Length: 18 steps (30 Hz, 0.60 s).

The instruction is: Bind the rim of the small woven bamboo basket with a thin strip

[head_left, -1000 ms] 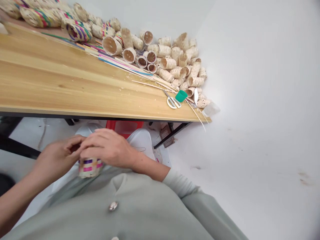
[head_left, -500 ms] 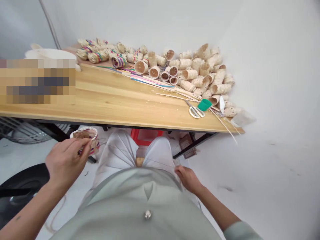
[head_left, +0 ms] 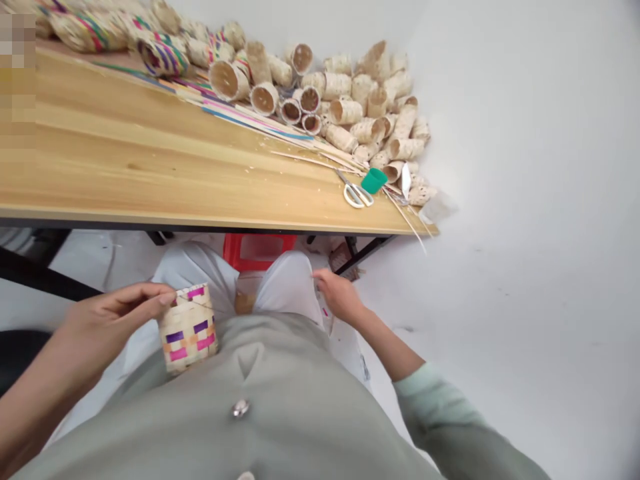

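Observation:
My left hand [head_left: 107, 320] grips a small woven basket [head_left: 189, 328] by its rim, close to my lap; the basket is pale straw with purple, pink and orange squares. My right hand [head_left: 340, 297] rests with curled fingers against my right knee in white trousers [head_left: 287, 283], below the table edge. What, if anything, those fingers hold is hidden. Both hands are under the front edge of a wooden table [head_left: 150, 167].
At the table's far right lies a heap of plain woven baskets [head_left: 370, 113]; striped ones [head_left: 160, 57] lie at the far left. Coloured strips [head_left: 250, 120], white-handled scissors [head_left: 355, 193] and a green cap [head_left: 374, 181] lie nearby. A red stool [head_left: 257, 248] stands under the table.
The hands came apart from the basket on my lap. My left hand swung it out to the left and back to my lap; my right hand dropped to my right knee.

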Available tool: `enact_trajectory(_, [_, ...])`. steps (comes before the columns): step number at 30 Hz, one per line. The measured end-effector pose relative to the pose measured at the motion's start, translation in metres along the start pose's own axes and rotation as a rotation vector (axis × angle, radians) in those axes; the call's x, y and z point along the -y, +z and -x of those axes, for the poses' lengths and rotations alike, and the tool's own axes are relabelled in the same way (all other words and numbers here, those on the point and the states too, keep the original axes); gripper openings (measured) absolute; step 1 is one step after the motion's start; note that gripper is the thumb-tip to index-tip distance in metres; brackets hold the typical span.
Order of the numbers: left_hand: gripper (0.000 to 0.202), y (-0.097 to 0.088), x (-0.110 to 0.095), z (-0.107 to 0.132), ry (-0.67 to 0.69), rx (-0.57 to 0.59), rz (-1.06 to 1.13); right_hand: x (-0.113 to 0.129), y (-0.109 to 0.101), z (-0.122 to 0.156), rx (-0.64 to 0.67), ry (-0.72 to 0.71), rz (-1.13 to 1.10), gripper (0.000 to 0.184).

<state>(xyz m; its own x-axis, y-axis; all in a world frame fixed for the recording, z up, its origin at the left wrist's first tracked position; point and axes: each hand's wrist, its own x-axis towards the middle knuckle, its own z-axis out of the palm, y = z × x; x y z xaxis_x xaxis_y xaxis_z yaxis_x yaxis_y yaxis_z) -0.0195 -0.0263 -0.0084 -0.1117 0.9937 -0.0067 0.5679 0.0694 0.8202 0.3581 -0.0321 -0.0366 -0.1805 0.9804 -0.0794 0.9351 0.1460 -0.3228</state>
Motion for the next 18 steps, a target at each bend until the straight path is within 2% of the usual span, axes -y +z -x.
enact_trajectory(2, [0.038,0.003,0.001,0.001,-0.083,0.049,0.08,0.047,-0.001,-0.022,0.044,-0.153,-0.057,0.026])
enact_trajectory(4, [0.035,0.002,0.004,0.0,-0.188,0.093,0.172,0.09,-0.002,-0.039,0.062,-0.371,-0.159,0.024])
enact_trajectory(6, [0.034,0.0,0.006,-0.001,-0.265,0.147,0.244,0.122,-0.003,-0.052,0.039,-0.541,-0.264,0.025])
enact_trajectory(8, [0.036,-0.002,0.007,-0.001,-0.278,0.195,0.262,0.143,-0.004,-0.06,0.005,-0.611,-0.321,0.027])
enact_trajectory(11, [0.045,-0.001,0.004,-0.002,-0.254,0.231,0.251,0.155,-0.005,-0.065,-0.023,-0.601,-0.299,0.027])
enact_trajectory(14, [0.055,0.002,0.001,-0.003,-0.226,0.233,0.251,0.155,-0.009,-0.062,-0.002,-0.555,-0.235,0.027])
enact_trajectory(18, [0.059,0.003,0.004,-0.005,-0.178,0.279,0.239,0.153,-0.014,-0.057,0.055,-0.532,-0.202,0.03])
